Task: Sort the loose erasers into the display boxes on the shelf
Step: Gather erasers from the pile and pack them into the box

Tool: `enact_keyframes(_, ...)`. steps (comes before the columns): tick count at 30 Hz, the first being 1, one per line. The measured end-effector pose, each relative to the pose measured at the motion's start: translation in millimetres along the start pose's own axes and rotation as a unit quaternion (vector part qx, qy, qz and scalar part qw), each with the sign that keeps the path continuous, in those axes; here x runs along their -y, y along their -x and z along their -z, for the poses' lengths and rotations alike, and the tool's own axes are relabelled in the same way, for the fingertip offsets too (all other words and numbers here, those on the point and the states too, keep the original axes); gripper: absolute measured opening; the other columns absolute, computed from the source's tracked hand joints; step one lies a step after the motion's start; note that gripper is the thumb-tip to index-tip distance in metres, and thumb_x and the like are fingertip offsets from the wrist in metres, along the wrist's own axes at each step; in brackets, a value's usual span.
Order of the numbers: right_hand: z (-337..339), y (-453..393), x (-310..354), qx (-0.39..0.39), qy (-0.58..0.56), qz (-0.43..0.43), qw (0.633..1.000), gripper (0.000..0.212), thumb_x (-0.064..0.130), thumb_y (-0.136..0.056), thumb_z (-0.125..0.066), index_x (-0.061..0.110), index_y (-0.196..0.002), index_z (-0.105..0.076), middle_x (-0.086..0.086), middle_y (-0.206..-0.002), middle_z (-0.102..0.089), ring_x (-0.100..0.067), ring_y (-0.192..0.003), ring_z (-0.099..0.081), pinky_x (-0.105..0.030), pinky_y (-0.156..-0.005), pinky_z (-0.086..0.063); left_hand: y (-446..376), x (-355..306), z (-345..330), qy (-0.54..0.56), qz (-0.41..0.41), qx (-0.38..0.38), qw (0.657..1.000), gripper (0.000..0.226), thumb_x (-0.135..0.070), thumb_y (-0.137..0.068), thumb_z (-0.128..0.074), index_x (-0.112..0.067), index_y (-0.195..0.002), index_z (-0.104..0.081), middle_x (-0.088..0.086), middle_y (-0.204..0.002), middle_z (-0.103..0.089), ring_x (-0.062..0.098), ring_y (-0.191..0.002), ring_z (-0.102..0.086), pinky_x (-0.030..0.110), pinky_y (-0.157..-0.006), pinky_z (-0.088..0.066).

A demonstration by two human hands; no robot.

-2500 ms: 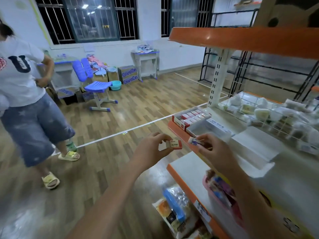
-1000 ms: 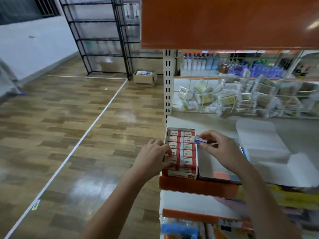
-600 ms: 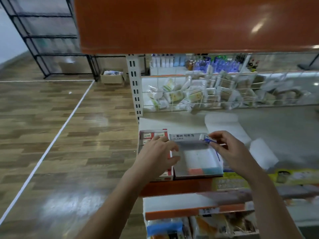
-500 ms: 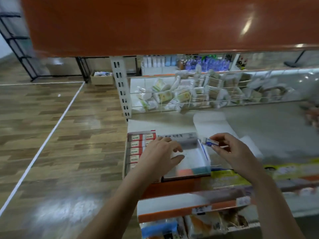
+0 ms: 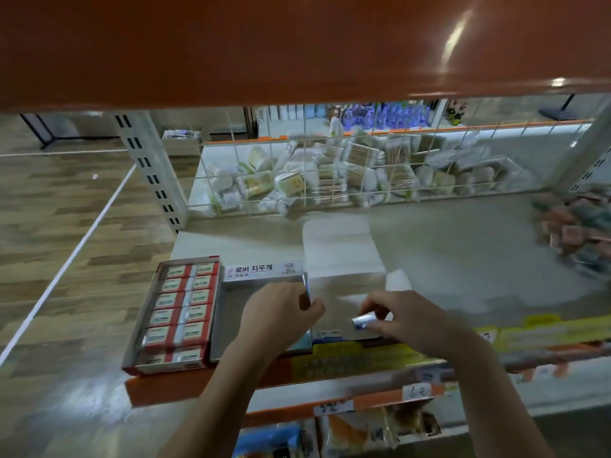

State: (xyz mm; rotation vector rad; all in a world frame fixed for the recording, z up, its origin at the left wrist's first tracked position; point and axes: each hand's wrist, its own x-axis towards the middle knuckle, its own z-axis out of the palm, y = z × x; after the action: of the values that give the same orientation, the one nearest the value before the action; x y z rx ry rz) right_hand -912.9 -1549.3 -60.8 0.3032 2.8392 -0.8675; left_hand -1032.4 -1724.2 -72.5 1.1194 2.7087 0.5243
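Erasers in red-and-white wrappers (image 5: 180, 310) fill a red display box (image 5: 140, 368) at the left of a white shelf (image 5: 463, 259), in two neat columns. Just right of it sits an open white display box (image 5: 258, 272). The left hand (image 5: 281, 314) pinches that box's right wall. The right hand (image 5: 406, 320), just right of the box, pinches a small blue-and-white eraser (image 5: 363, 320). Behind, a wire basket (image 5: 330, 170) holds packets.
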Motion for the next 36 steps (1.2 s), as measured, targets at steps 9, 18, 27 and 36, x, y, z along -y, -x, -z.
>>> enact_keyframes(9,-4.8,-17.9,-4.8,0.061,0.049,0.073,0.994,0.018,0.021,-0.088,-0.059,0.021,-0.106,-0.064,0.007,-0.100,-0.061,-0.009,-0.086,-0.053,-0.021,-0.074,-0.042,9.9,-5.2,-1.4,0.010,0.068,-0.020,0.997,0.034,-0.031,-0.091,-0.049,-0.022,-0.059,-0.044,-0.005,-0.056,-0.047,0.007,-0.049,-0.039,0.015,-0.044,-0.023)
enact_keyframes(18,-7.5,-26.5,-4.4,0.100,0.044,0.082,0.991,0.013,0.017,-0.089,-0.059,0.018,-0.100,-0.065,0.006,-0.109,-0.063,-0.007,-0.089,-0.057,-0.019,-0.079,-0.047,10.1,-5.7,-8.5,0.027,0.097,-0.018,0.995,0.029,-0.032,-0.091,-0.048,-0.013,-0.070,-0.056,-0.002,-0.064,-0.055,0.012,-0.056,-0.048,0.026,-0.054,-0.038)
enact_keyframes(27,-11.1,-26.2,2.6,0.078,0.048,0.054,0.994,0.012,0.019,-0.088,-0.059,0.015,-0.097,-0.065,0.003,-0.102,-0.063,-0.010,-0.090,-0.057,-0.024,-0.080,-0.047,4.8,-1.7,3.5,-0.018,0.043,0.014,0.999,0.036,-0.040,-0.093,-0.045,-0.018,-0.066,-0.051,-0.004,-0.063,-0.054,0.008,-0.054,-0.043,0.019,-0.049,-0.031)
enact_keyframes(36,20.1,7.6,4.4,-0.158,0.020,0.011,0.987,0.014,0.020,-0.089,-0.061,0.017,-0.101,-0.068,0.005,-0.093,-0.064,-0.007,-0.086,-0.058,-0.019,-0.076,-0.046,-32.1,-30.0,31.1,-0.049,-0.129,-0.073,0.988,0.027,-0.049,-0.092,-0.043,-0.025,-0.096,-0.056,-0.007,-0.093,-0.061,0.014,-0.089,-0.053,0.029,-0.075,-0.043)
